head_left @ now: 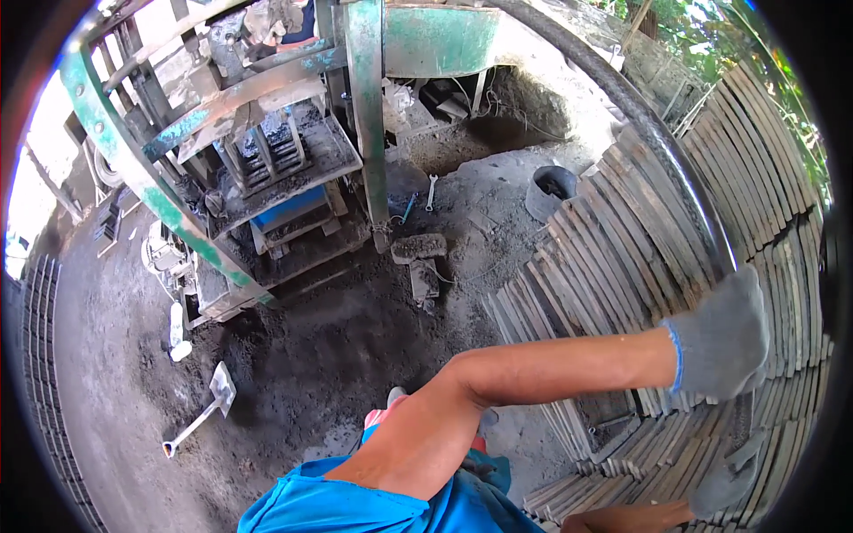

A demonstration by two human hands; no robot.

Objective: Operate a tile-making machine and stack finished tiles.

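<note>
My left hand [720,333], in a grey glove with a blue cuff, is wrapped over a long metal bar [668,160] at the right; the bar looks curved through the lens. Lower down, my right hand [724,480], also gloved, is closed on the same bar near the bottom right edge. Both arms reach rightward from my blue shirt. Tall stacks of worn flat boards [586,266] stand behind and around the bar and my hands.
A green-painted steel machine [369,133] with trays fills the upper left. A shovel [222,391] and white bottle [176,333] are at the left. A wrench [431,191], blue-handled tool [410,206], blocks [419,249] and dark bucket [551,195] sit mid-floor. A pit [498,133] lies behind.
</note>
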